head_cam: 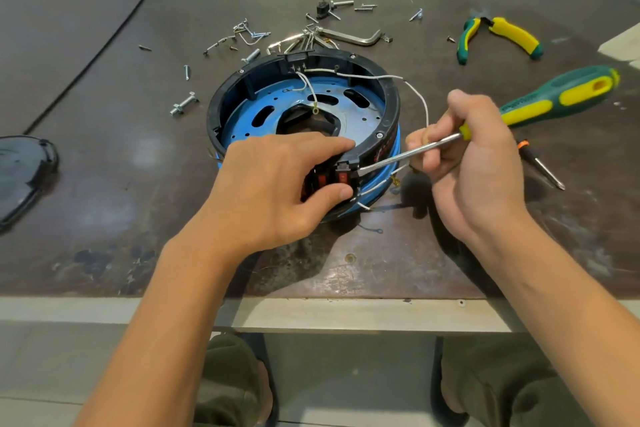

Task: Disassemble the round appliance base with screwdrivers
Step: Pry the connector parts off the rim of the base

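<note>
Pliers, a hex key and loose screws (some bolts too) lie on the table.

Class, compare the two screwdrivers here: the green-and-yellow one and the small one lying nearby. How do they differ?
The large screwdriver is held in the right hand, tip at the side of the round base; the small screwdriver lies untouched on the table. The large one has a thick green-and-yellow handle; the small one is much thinner, with an orange collar. Both have bare metal shafts.
</note>
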